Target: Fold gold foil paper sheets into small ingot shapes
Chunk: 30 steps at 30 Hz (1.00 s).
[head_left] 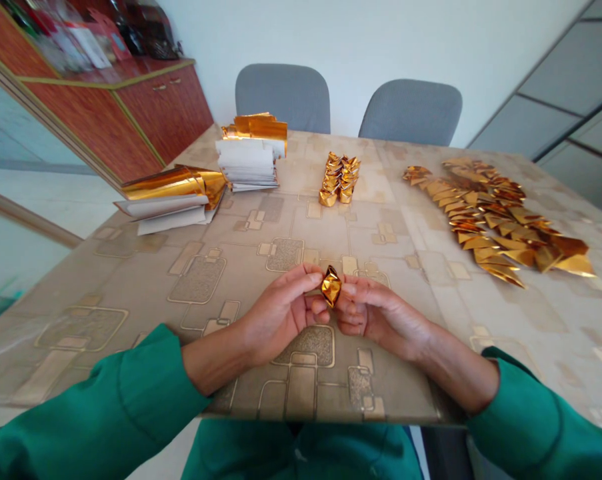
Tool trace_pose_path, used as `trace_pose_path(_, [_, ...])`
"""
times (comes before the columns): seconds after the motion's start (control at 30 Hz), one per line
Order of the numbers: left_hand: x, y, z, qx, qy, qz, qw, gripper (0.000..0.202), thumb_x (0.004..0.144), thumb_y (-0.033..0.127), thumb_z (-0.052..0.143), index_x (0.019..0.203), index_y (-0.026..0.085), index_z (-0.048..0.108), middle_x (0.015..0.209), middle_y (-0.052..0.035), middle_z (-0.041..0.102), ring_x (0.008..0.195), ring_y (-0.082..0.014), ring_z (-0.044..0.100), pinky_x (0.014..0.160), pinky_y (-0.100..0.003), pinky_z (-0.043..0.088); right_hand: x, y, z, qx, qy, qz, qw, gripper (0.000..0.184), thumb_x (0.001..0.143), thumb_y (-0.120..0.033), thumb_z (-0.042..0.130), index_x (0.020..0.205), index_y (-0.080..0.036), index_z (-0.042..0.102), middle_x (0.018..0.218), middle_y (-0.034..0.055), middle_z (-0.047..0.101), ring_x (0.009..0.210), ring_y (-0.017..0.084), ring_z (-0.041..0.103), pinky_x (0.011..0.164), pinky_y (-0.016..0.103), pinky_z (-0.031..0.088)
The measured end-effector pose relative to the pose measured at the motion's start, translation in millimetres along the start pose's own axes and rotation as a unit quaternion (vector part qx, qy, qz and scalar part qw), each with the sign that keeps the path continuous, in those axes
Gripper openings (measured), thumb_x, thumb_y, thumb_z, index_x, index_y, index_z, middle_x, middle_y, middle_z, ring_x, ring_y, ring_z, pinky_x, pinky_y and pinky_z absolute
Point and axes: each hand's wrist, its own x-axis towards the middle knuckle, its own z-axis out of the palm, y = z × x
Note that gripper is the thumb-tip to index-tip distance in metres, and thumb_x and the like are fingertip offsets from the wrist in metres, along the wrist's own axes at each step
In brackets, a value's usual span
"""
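Observation:
Between my two hands, above the near part of the table, is a small folded gold foil paper ingot [331, 288]. My left hand [297, 303] pinches its left side with the thumb and fingers. On the opposite side, my right hand [373, 310] grips it with thumb and fingertips. Straight ahead of the hands stand two short rows of similar folded gold pieces [339, 179]. To the right, long overlapping rows of folded gold foil paper [501, 220] spread over the table.
At the left lie a stack of gold and white sheets [248, 163] and a bundle of gold foil paper [173, 193]. Two grey chairs [283, 97] stand behind the patterned table [201, 280]. A wooden cabinet [145, 100] holding bags is at the back left.

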Motion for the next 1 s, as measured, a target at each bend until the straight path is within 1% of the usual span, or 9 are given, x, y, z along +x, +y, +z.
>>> trace_pose_path(0.07, [1.1, 0.0, -2.6, -0.02, -0.002, -0.019, 1.0, 0.013, 0.086, 0.016, 0.067, 0.099, 0.017, 0.063, 0.084, -0.0013, 0.063, 0.063, -0.0072, 0.057, 0.06, -0.019, 0.052, -1.3, -2.4, -1.5, 0.018, 0.009, 0.001, 1.0, 0.02, 0.081, -0.031, 0.072, 0.077, -0.016, 0.059, 0.062, -0.005, 0.047, 0.054, 0.007, 0.037, 0.051, 0.02, 0.032])
trace_pose_path(0.17, [2.5, -1.3, -5.3, -0.028, -0.006, -0.034, 0.999, 0.018, 0.086, 0.01, 0.066, 0.102, 0.016, 0.065, 0.089, -0.003, 0.065, 0.068, -0.0078, 0.061, 0.065, -0.019, 0.054, -2.1, -4.3, -3.5, 0.008, 0.021, -0.007, 1.0, 0.016, 0.081, -0.028, 0.072, 0.086, -0.016, 0.062, 0.067, -0.0037, 0.05, 0.059, 0.008, 0.042, 0.055, 0.021, 0.035])
trace_pose_path(0.23, [3.6, -2.5, -5.9, -0.036, -0.01, -0.03, 0.999, 0.021, 0.085, 0.008, 0.066, 0.104, 0.017, 0.065, 0.094, -0.0039, 0.066, 0.074, -0.0089, 0.063, 0.071, -0.02, 0.054, -2.1, -5.1, -4.0, -0.007, 0.026, -0.015, 1.0, 0.018, 0.079, -0.024, 0.073, 0.093, -0.017, 0.064, 0.073, -0.0026, 0.053, 0.065, 0.01, 0.045, 0.06, 0.023, 0.037])
trace_pose_path(0.33, [5.5, -3.4, -5.6, -0.047, -0.023, -0.018, 0.999, 0.027, 0.083, 0.008, 0.068, 0.108, 0.019, 0.066, 0.1, -0.0046, 0.067, 0.081, -0.0107, 0.065, 0.074, -0.021, 0.054, -1.5, -6.0, -4.3, -0.015, 0.028, -0.03, 0.999, 0.019, 0.079, -0.023, 0.073, 0.095, -0.018, 0.065, 0.079, -0.0011, 0.057, 0.072, 0.011, 0.048, 0.066, 0.025, 0.039])
trace_pose_path(0.5, [7.3, -1.6, -4.3, -0.034, -0.022, -0.013, 0.999, 0.026, 0.082, 0.01, 0.071, 0.106, 0.017, 0.068, 0.098, -0.0051, 0.068, 0.082, -0.0112, 0.064, 0.072, -0.02, 0.051, 0.4, -6.8, -6.0, 0.008, 0.033, -0.029, 0.999, 0.014, 0.081, -0.025, 0.072, 0.091, -0.018, 0.066, 0.08, -0.0006, 0.06, 0.071, 0.011, 0.05, 0.068, 0.026, 0.04])
trace_pose_path(0.67, [5.3, 2.5, -4.7, -0.018, -0.017, -0.012, 1.0, 0.025, 0.082, 0.016, 0.071, 0.106, 0.017, 0.067, 0.089, -0.0024, 0.066, 0.071, -0.0084, 0.06, 0.068, -0.02, 0.05, 1.6, -7.0, -5.9, -0.004, 0.047, -0.03, 0.998, 0.016, 0.078, -0.023, 0.076, 0.09, -0.016, 0.067, 0.08, -0.0004, 0.063, 0.07, 0.01, 0.054, 0.068, 0.025, 0.042])
trace_pose_path(0.8, [2.0, 5.0, -2.4, 0.005, -0.001, -0.023, 1.0, 0.027, 0.079, 0.017, 0.073, 0.104, 0.019, 0.065, 0.086, -0.0008, 0.065, 0.069, -0.0095, 0.059, 0.06, -0.02, 0.047, 1.8, -4.6, -4.8, -0.028, 0.046, -0.048, 0.997, 0.018, 0.077, -0.023, 0.079, 0.089, -0.017, 0.067, 0.076, -0.0024, 0.062, 0.067, 0.009, 0.053, 0.067, 0.023, 0.041])
trace_pose_path(0.9, [0.7, 4.3, 0.2, 0.033, 0.01, -0.017, 0.999, 0.026, 0.076, 0.015, 0.072, 0.101, 0.018, 0.062, 0.088, -0.0024, 0.064, 0.073, -0.0112, 0.06, 0.058, -0.019, 0.044, 2.1, -1.4, -4.8, -0.059, 0.037, -0.057, 0.996, 0.018, 0.079, -0.025, 0.079, 0.089, -0.018, 0.066, 0.074, -0.0031, 0.061, 0.067, 0.008, 0.052, 0.067, 0.023, 0.041])
trace_pose_path(1.0, [0.3, 1.8, 1.7, 0.036, 0.01, -0.008, 0.999, 0.021, 0.076, 0.014, 0.068, 0.095, 0.017, 0.06, 0.082, -0.0015, 0.062, 0.068, -0.0101, 0.057, 0.057, -0.019, 0.041, 3.0, 1.3, -5.5, -0.092, 0.03, -0.054, 0.994, 0.018, 0.08, -0.028, 0.079, 0.087, -0.018, 0.066, 0.073, -0.0031, 0.061, 0.068, 0.009, 0.052, 0.067, 0.023, 0.04])
